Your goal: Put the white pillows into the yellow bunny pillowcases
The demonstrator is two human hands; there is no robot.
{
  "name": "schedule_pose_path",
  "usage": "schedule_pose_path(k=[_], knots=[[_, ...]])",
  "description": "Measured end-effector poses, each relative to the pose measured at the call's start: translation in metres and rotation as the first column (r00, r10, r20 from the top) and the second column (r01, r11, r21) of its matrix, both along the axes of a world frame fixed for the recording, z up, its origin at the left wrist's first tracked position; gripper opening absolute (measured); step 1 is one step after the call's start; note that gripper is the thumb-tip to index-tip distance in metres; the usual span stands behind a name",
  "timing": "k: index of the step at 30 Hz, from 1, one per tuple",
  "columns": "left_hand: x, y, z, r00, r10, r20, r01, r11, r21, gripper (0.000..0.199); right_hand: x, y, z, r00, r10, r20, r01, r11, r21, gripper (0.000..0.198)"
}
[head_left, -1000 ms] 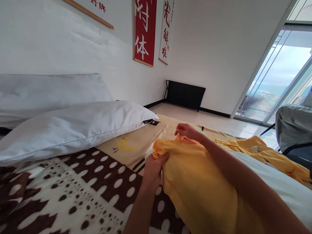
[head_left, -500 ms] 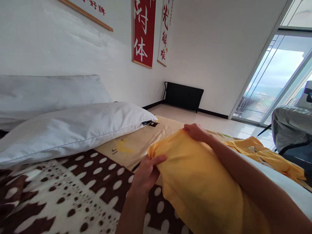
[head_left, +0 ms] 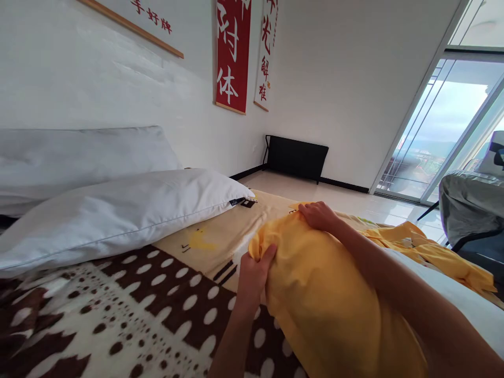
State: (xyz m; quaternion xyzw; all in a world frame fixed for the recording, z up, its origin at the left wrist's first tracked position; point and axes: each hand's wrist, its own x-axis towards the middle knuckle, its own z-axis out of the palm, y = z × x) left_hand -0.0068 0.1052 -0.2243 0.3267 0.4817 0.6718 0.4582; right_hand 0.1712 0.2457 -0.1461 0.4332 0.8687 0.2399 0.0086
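A yellow pillowcase (head_left: 326, 294) bulges toward me between my arms, above the bed. Whether a pillow fills it cannot be told. At its near left corner, my left hand (head_left: 255, 268) is closed on the bunched fabric, thumb on top. My right hand (head_left: 318, 215) grips the far corner, its knuckles facing up. The lower part of the pillowcase runs out of view at the bottom. Left of my hands lies a white pillow (head_left: 149, 207) without a cover, with a second pillow (head_left: 79, 152) behind it against the wall.
Under the hands spreads a brown and cream dotted blanket (head_left: 189, 286), beside a beige printed sheet (head_left: 212, 257). More yellow fabric (head_left: 429, 249) lies crumpled at the right. A black folded frame (head_left: 295, 159) leans at the far wall. A covered chair (head_left: 468, 210) stands near the glass door.
My left hand has shifted right, closer to my right hand, still gripping the pillowcase. The fabric between the hands has slackened and bunched. My right hand stays at about the same spot.
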Motion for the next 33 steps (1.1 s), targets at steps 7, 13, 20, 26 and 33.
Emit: schedule_pose_path(k=[7,13,20,26,33], knots=[[0.013,0.000,-0.003,0.990,-0.019,0.141,0.019,1.000,0.005,0.035,-0.001,0.013,-0.021,0.999,-0.038,-0.009,0.037,0.998,-0.056,0.025],[0.009,0.005,-0.006,0.987,0.081,0.142,-0.078,0.997,-0.020,0.036,-0.028,-0.006,-0.015,0.991,0.121,-0.052,-0.128,0.980,-0.154,0.032],[0.003,0.012,-0.012,0.986,0.164,0.018,-0.165,0.982,0.095,0.033,-0.059,-0.037,-0.014,0.946,0.243,-0.217,-0.324,0.769,-0.551,0.036],[-0.039,-0.005,0.012,0.992,0.125,-0.031,-0.121,0.985,0.123,0.049,-0.058,-0.039,-0.019,0.931,0.213,-0.295,-0.342,0.788,-0.512,0.017],[-0.064,0.005,-0.003,0.865,-0.191,0.465,0.169,0.982,0.089,0.025,-0.061,-0.045,-0.006,0.873,0.154,-0.463,-0.378,0.814,-0.440,0.013]])
